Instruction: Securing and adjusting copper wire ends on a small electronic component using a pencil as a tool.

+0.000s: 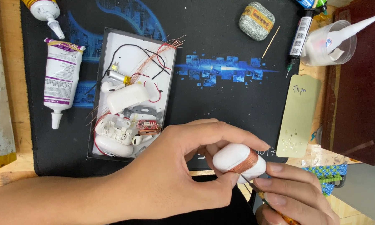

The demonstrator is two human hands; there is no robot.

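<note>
Both the left hand (175,175) and the right hand (295,191) are bare: no gloves, rings or watch show. The left forearm is uncovered, with no sleeve reaching the wrist. Fingernails are short, unpainted.

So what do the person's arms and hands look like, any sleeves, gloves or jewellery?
Both are bare. The left hand and its forearm show no sleeve, glove, watch or bracelet. The right hand is only partly in frame, also ungloved, with no ring on the visible fingers. Fingernails are short and unpainted. The right wrist is out of view, so a sleeve there cannot be ruled out.
</note>
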